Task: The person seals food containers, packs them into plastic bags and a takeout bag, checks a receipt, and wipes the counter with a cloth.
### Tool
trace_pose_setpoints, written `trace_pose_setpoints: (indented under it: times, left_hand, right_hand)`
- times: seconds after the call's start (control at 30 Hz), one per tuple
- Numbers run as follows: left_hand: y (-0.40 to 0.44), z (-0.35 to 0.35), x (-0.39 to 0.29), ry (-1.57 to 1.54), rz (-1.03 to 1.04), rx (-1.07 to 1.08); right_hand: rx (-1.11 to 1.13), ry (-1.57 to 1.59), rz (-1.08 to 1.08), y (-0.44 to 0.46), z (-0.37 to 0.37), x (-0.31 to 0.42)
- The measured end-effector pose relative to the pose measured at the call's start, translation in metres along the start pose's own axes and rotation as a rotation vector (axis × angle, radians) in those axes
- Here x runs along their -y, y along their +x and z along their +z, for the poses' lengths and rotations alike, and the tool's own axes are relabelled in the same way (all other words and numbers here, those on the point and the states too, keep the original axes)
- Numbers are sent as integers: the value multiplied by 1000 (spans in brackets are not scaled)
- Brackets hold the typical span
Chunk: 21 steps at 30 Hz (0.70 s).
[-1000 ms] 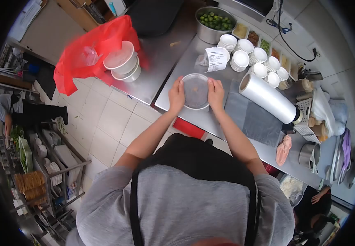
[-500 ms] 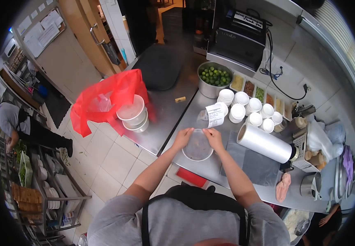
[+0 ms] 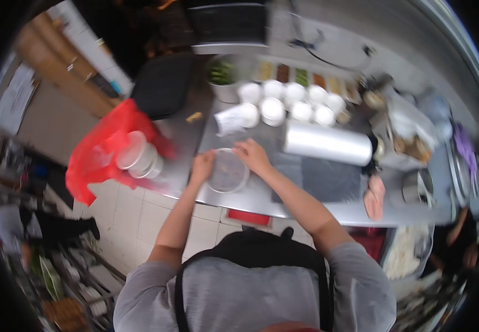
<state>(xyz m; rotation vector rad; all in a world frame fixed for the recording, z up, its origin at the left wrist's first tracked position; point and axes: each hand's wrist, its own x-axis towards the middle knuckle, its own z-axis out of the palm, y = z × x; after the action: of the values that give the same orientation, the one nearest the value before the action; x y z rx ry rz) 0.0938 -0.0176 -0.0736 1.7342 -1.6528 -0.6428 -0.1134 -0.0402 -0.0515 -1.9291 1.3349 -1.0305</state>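
A round bowl with a see-through lid sits at the counter's front edge, its contents blurred beneath the lid. My left hand is closed on the left side of its rim. At the upper right of the rim, my right hand grips with bent fingers. Just behind the bowl a printed paper receipt leans near stacks of white cups. Left of my hands, a red plastic bag lies partly around stacked white tubs with lids.
A large roll of clear film lies to the right, with a pink cloth at the front edge. Behind are a metal pot of green limes and trays of toppings. Another person stands far left.
The view has turned, so the counter appears shifted left. My left hand has moved from the far rim to the bowl's left side; my right hand stays at the upper rim.
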Motion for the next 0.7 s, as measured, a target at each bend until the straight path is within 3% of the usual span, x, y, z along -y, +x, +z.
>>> trace_pose_setpoints:
  times: [0.07,0.13,0.23,0.3,0.37,0.43,0.5,0.6,0.67,0.7]
  left_hand:
    - [1,-2,-11,189,211,-99]
    - [-10,-3,-67,391,254,-211]
    - [-20,34,-143,197,311,-120]
    - [-31,84,-192,139,515,-24]
    - [-47,143,-238,-48,579,223]
    - [-66,212,-272,-254,480,468]
    - [-75,268,-312,-426,196,783]
    - [-86,347,-346,-645,31,876]
    - [-87,380,-360,-831,-349,901]
    - [-81,398,-355,-829,-357,897]
  right_hand:
    - [-30,70,16,-17,-68,16]
    - [-146,56,4,-39,-139,2]
    - [-487,134,244,-91,-247,-49]
    - [-721,25,290,-133,-316,-93]
    - [-818,173,317,-171,-357,-156]
    - [-831,-118,567,-197,-383,-193]
    - [-823,10,567,-195,-384,-221]
    - [-633,321,684,-175,-383,-229]
    - [-531,360,757,-161,-383,-240]
    - [-428,396,825,-160,-381,-243]
